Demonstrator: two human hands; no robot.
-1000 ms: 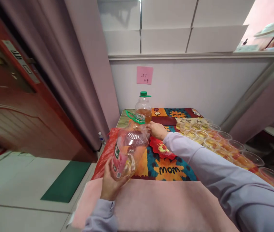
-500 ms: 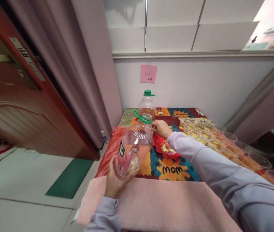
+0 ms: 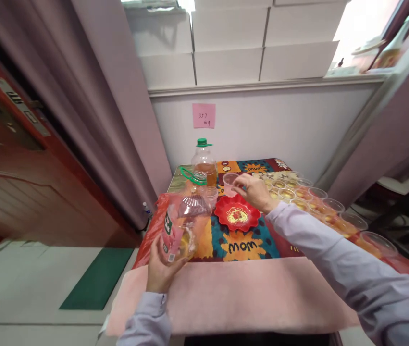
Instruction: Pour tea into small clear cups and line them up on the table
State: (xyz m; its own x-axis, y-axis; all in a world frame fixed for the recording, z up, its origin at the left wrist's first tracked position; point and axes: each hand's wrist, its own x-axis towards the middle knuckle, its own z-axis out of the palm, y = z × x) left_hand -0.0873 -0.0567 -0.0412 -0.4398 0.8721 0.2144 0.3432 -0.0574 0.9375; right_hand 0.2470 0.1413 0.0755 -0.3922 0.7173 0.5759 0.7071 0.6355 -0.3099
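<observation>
My left hand (image 3: 164,269) is wrapped round the lower part of a large clear plastic bottle (image 3: 193,209) with a pink label and a green carrying ring. The bottle is uncapped and slightly tilted, with a little yellowish liquid low inside. My right hand (image 3: 254,190) pinches the rim of a clear plastic cup (image 3: 230,185), which is above the far edge of a red scalloped plate (image 3: 236,214). Behind my bottle stands a second bottle (image 3: 204,163), green-capped and partly filled with amber liquid. Another clear cup (image 3: 211,196) is beside it, partly hidden by the held bottle.
Several rows of clear cups with yellow liquid (image 3: 308,202) cover the right side of the table. A patterned mat (image 3: 242,247) and a pink cloth (image 3: 233,298) lie on the table. Red plastic sheeting (image 3: 150,240) hangs at its left edge, near a wooden door (image 3: 27,192).
My right hand has moved right from beside the bottle's neck, now with a cup in its fingers. The red plate has come into fuller view. My left hand still holds the bottle.
</observation>
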